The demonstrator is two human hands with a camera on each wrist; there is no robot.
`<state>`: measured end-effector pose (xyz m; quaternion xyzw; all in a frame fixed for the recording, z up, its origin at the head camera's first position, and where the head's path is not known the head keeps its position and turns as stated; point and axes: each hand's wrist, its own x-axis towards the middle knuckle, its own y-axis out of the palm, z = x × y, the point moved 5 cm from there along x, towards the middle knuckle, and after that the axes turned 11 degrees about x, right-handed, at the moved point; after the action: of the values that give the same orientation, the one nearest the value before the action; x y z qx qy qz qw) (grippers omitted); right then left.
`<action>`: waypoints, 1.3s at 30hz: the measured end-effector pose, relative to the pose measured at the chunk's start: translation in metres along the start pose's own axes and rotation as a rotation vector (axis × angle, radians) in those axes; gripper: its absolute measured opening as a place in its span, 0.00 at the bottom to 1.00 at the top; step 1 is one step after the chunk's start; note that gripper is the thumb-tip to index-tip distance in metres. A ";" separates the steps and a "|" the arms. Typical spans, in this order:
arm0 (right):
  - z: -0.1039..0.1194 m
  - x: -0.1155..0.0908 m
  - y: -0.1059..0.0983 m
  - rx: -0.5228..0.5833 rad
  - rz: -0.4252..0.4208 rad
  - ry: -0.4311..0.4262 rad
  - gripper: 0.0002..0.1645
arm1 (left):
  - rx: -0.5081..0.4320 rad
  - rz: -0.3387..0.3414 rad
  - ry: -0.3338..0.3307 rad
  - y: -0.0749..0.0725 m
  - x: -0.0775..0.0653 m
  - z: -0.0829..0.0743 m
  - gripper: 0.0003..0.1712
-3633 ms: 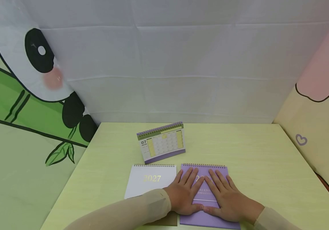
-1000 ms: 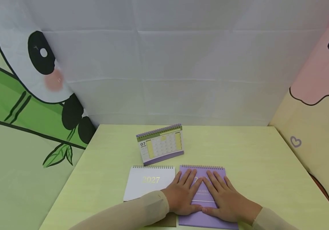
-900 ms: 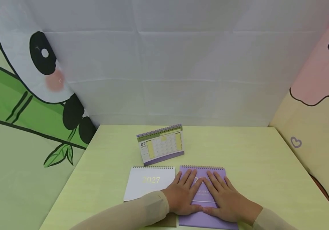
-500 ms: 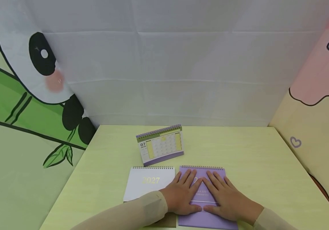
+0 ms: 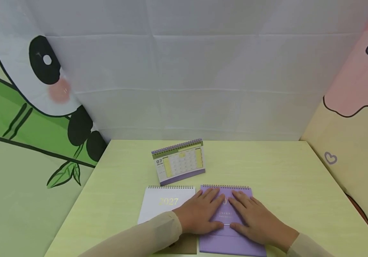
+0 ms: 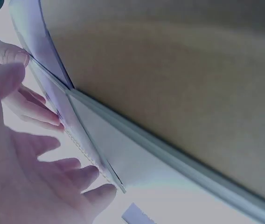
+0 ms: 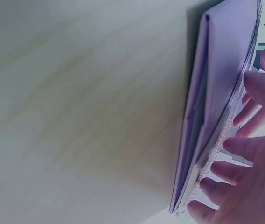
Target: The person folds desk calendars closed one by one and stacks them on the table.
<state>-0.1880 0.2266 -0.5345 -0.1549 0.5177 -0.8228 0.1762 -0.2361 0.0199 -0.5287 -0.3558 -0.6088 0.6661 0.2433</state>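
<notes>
A purple desk calendar (image 5: 227, 244) lies flat near the front of the table, its spiral binding at the far end. Both hands are on its cover. The left hand (image 5: 196, 213) touches the left half with relaxed, spread fingers, its thumb beside a thin white line across the cover. On the right half rests the right hand (image 5: 261, 221), fingers slightly bent, its thumb at the other end of that line. In the right wrist view the purple calendar (image 7: 230, 51) shows its folded side edge, with the fingertips along the spiral. Neither hand grips anything.
A white 2027 calendar (image 5: 158, 208) with a brown lower part (image 5: 184, 245) lies left of the purple one, partly under the left forearm. Behind them a calendar showing 07 (image 5: 182, 162) stands upright, turned at an angle. A white cloth (image 5: 203, 71) hangs behind the table.
Both thumbs have moved away from the front edge, up to the white line, and farther apart. The fingers, flat and straight before, are now slightly arched. The calendars have stayed in place.
</notes>
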 end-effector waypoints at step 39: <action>-0.036 -0.015 -0.010 0.230 -0.194 0.536 0.42 | -0.145 -0.269 -0.415 -0.002 -0.005 0.027 0.34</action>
<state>-0.1916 0.2657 -0.5416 0.0402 0.4319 -0.9006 -0.0297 -0.2539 -0.0013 -0.5256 -0.1439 -0.7338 0.6410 0.1731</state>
